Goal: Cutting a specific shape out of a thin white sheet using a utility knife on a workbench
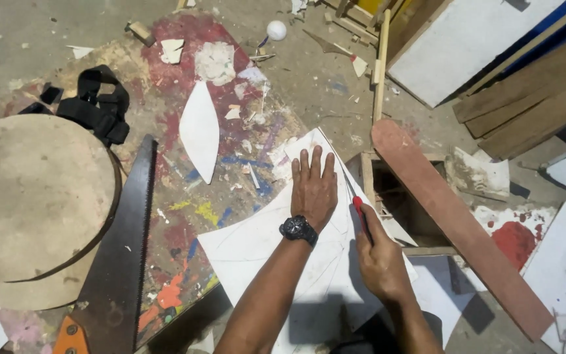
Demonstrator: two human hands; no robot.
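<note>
**Two hands on one white sheet**

The left hand [314,187] lies flat, palm down, fingers spread and pointing away, released and pressing the white sheet [263,252] onto the paint-stained board [165,131]; a black watch [298,229] sits on its wrist. Just to its right, the right hand [378,259] is clenched around one red-handled knife [359,208], its blade running along the sheet's right edge (the tip is too thin to make out). One handsaw [122,262] rests to the far left, beside one round wooden disc [31,210]. One leaf-shaped white cutout [199,130] lies further up the board. The right edge meets one reddish plank [453,223], leaving little room there.
</note>
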